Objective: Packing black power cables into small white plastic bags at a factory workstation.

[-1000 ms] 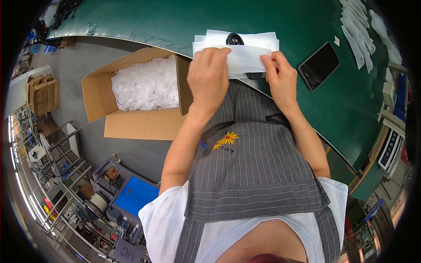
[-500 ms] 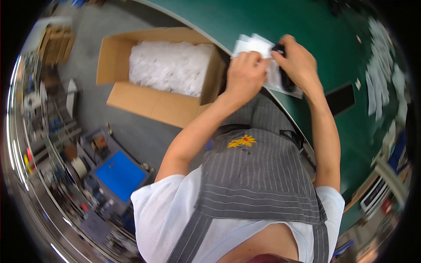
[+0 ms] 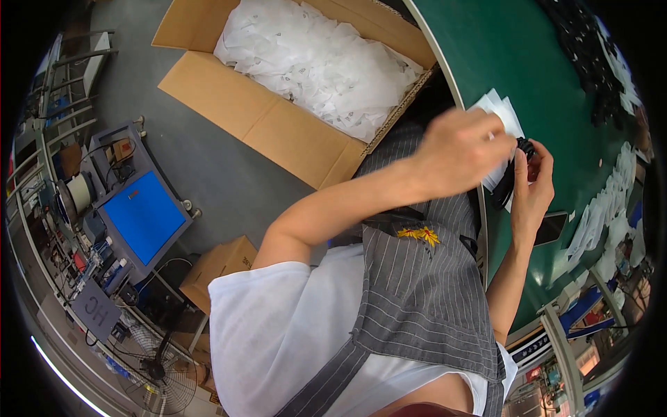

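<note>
My right hand (image 3: 533,191) is closed around a black coiled cable (image 3: 525,147) at the near edge of the green table. A further black length (image 3: 503,189) hangs below the coil, beside the fingers. My left hand (image 3: 464,151) is just left of it, smeared by motion, with its fingers curled in. Something small and pale shows at those fingertips, too blurred to name. Beneath and behind the hands lies a fanned stack of white bags or sheets (image 3: 506,111), partly covered by the left hand.
An open cardboard box (image 3: 240,115) full of thin white bags (image 3: 306,62) stands left of the table (image 3: 486,42). A dark flat phone-like device (image 3: 552,228) lies right of my hands. Black cables (image 3: 587,62) and pale bags (image 3: 601,215) line the far right. A blue-topped cart (image 3: 146,215) stands left.
My view has turned, shifting the box and table in the picture. My left hand has lifted away from the white stack; my right hand now holds the coil upright with its fingers round it.
</note>
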`<action>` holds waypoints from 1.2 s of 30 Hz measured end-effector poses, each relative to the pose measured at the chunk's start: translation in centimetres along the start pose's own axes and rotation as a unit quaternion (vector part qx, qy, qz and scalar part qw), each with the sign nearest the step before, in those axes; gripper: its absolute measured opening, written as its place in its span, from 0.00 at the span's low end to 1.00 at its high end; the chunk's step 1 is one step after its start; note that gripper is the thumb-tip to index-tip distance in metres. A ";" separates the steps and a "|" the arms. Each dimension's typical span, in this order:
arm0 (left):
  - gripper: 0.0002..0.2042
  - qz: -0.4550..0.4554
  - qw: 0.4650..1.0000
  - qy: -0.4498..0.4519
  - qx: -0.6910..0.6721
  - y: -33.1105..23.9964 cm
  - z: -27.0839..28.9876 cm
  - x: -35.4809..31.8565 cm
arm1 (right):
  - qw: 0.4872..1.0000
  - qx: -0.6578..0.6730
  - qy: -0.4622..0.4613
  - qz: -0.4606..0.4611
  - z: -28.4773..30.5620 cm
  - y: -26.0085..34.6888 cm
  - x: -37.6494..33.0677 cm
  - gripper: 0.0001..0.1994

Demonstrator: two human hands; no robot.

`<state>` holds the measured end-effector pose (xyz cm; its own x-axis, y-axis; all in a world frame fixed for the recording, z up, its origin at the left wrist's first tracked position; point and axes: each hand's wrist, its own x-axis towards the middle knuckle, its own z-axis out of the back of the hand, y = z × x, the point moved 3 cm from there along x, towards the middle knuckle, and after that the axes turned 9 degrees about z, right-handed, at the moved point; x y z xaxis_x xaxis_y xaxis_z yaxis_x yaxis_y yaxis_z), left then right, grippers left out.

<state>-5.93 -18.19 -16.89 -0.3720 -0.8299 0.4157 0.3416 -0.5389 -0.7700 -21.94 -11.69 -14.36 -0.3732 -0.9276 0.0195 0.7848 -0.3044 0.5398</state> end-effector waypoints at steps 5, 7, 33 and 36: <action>0.09 0.244 0.936 -0.087 0.239 19.0 6.0 -1.8 | 0.999 -0.036 0.019 -0.017 -1.1 -0.5 0.1 0.18; 0.12 0.305 0.874 0.048 0.375 26.3 3.0 -6.8 | 0.998 -0.049 0.026 0.003 -1.2 -0.1 0.3 0.18; 0.04 0.335 0.941 -0.048 0.019 13.1 11.4 -2.8 | 0.973 0.150 -0.120 0.127 4.2 1.0 -3.4 0.08; 0.05 0.339 0.933 0.014 -0.118 4.2 12.5 -0.9 | 0.957 0.195 -0.056 0.207 3.1 4.3 -3.4 0.17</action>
<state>6.59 -21.52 -14.42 -0.1633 -0.9624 -0.2172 0.3090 0.1592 -0.9376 -18.81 -9.16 -9.45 -0.1391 -0.9154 0.3778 0.6405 0.2079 0.7393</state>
